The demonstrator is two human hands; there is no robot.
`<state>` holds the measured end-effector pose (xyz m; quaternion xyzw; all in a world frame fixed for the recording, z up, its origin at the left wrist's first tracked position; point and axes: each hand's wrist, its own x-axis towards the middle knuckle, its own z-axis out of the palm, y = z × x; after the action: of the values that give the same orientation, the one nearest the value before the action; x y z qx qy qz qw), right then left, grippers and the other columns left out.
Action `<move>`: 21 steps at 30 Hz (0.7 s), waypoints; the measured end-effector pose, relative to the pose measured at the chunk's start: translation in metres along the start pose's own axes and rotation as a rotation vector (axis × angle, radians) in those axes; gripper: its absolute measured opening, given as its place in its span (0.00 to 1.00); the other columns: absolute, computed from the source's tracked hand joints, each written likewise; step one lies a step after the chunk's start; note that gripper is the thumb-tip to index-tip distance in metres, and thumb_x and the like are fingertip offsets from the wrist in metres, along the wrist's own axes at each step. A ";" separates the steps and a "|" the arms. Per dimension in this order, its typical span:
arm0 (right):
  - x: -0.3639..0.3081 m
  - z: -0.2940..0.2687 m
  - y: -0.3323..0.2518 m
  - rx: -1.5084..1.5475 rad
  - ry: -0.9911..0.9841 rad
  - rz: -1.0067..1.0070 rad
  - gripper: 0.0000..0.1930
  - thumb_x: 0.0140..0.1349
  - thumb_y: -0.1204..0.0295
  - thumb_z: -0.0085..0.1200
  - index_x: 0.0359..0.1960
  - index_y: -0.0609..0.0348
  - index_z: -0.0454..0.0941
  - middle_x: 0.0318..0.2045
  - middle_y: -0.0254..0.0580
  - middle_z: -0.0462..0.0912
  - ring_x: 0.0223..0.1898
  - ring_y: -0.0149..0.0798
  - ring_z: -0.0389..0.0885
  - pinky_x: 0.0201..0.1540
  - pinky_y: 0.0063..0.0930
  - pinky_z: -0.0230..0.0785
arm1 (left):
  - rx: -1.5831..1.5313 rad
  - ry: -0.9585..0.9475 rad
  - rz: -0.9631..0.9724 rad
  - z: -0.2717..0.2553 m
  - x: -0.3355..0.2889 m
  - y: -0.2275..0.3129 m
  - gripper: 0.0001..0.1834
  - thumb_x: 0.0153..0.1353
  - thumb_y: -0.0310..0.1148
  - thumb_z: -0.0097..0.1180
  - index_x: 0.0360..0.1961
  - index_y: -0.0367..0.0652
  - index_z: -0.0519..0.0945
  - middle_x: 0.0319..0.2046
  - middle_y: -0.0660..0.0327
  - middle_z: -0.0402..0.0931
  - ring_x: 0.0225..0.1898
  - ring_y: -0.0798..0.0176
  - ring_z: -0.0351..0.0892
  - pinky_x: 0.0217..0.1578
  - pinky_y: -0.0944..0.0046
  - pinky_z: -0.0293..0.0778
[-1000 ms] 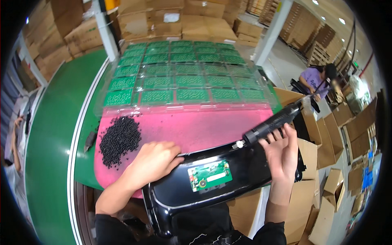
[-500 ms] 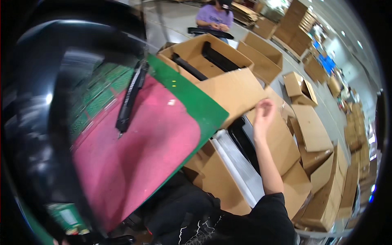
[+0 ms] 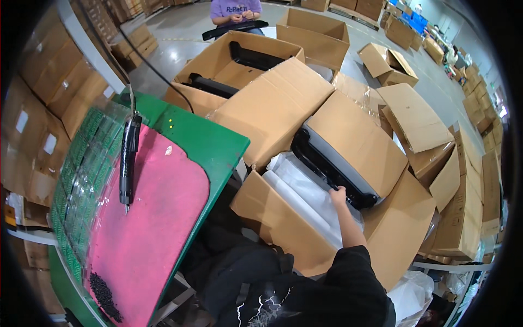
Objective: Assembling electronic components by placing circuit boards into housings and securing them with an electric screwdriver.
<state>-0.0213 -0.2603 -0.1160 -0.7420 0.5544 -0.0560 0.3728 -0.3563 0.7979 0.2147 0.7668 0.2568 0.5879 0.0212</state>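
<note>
My right hand reaches into an open cardboard box. Its fingers are curled on the near edge of a long black plastic part with bent ends. That part lies in the box against a grey sheet, beside translucent white wrapping. The fingertips are partly hidden. My left hand is out of view. On the green table to the left lies a pink mat. A black electric screwdriver hangs over the mat on a cable, bit downward.
A pile of small black screws sits at the mat's near corner. Clear plastic trays line the table's left side. Behind stands a carton with more black parts. A person in purple sits beyond it. Open cartons crowd the right.
The large black glossy thing at the left has gone from view. My right hand has moved from above the carton flaps down to the black part. The view has turned rightward.
</note>
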 end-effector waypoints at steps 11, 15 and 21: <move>0.104 -0.031 0.044 1.841 -0.432 0.499 0.24 0.58 0.67 0.59 0.52 0.70 0.68 0.48 0.56 0.77 0.48 0.51 0.78 0.51 0.40 0.75 | -0.868 0.357 -1.139 -0.039 -0.032 0.025 0.36 0.70 0.53 0.45 0.71 0.42 0.54 0.64 0.55 0.62 0.66 0.53 0.58 0.65 0.47 0.62; 0.101 -0.029 0.043 1.810 -0.457 0.651 0.22 0.56 0.59 0.65 0.43 0.64 0.74 0.38 0.44 0.83 0.38 0.41 0.81 0.43 0.35 0.76 | -0.749 0.310 -0.872 -0.057 -0.020 0.001 0.36 0.65 0.30 0.55 0.69 0.37 0.53 0.64 0.48 0.60 0.63 0.52 0.67 0.62 0.59 0.69; 0.109 -0.032 0.023 1.230 0.237 0.459 0.21 0.62 0.56 0.57 0.43 0.64 0.75 0.30 0.41 0.81 0.27 0.34 0.80 0.21 0.23 0.66 | -0.770 0.161 -0.734 0.012 0.017 0.166 0.24 0.69 0.39 0.46 0.64 0.44 0.64 0.60 0.56 0.66 0.59 0.56 0.67 0.58 0.49 0.63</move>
<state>-0.0142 -0.3724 -0.1431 -0.2462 0.6026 -0.3625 0.6669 -0.2810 0.6642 0.2816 0.5160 0.2748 0.6503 0.4851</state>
